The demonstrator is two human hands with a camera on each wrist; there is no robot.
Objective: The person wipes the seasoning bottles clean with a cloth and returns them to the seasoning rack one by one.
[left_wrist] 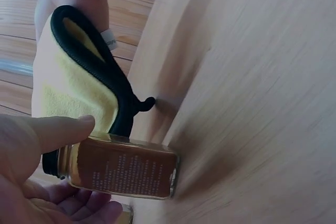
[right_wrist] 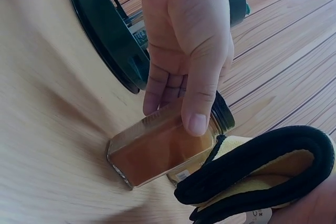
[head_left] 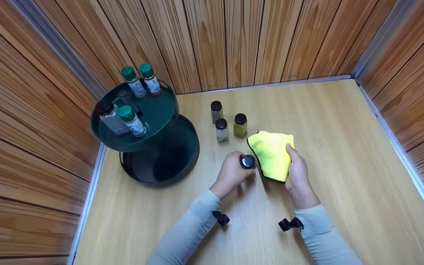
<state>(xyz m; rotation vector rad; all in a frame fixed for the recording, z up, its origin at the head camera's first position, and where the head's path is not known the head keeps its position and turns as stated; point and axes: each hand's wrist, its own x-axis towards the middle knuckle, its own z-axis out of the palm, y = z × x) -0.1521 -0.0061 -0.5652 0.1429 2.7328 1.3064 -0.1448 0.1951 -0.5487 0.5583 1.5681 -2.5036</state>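
My left hand grips a square glass spice jar of reddish-brown powder near its dark screw cap. The thumb lies on one side of the glass, the fingers on the other. Whether the jar's base touches the table cannot be told. My right hand holds a folded yellow cloth with black edging, thumb on top and the other fingers mostly hidden beneath it. The cloth is just right of the jar. Beyond the left hand stand three dark-capped jars: a greyish one, a pale one and a yellow-green one.
A dark green two-tier round rack stands at the left. Its upper tray carries green-capped bottles and a larger dark-capped jar. Wooden panel walls enclose the light wooden table at the back and sides.
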